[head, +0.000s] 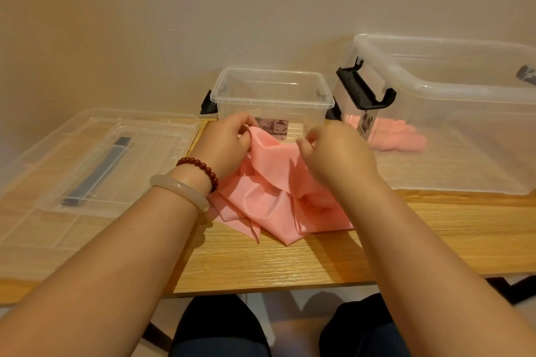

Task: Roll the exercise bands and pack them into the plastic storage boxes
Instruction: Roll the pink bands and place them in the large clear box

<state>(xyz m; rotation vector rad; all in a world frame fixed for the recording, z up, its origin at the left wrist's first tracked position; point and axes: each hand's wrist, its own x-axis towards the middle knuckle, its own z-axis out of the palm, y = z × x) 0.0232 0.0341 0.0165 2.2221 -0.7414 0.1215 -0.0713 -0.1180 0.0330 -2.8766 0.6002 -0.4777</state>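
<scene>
A wooden table [261, 264] seen from above, with two bare forearms reaching forward. Just in front of the small clear box [269, 102], a pink band [269, 200] lies in a loose, crumpled heap on the table, its upper edge lifted. The left hand [226, 145] pinches that edge between curled fingers and thumb. The right hand [336, 153], slightly blurred, has its fingers curled on the same edge and seems to pinch it too.

The band looks thin, light, limp and stretchy, likely to slip and unroll. It is best held by one short end, pulled flat, then rolled tight.

The small clear box itself stands open and holds nothing. To its right, a large clear box [464, 90] holds a pink bundle [400, 140]. To its left lie clear lids [95, 153].
</scene>
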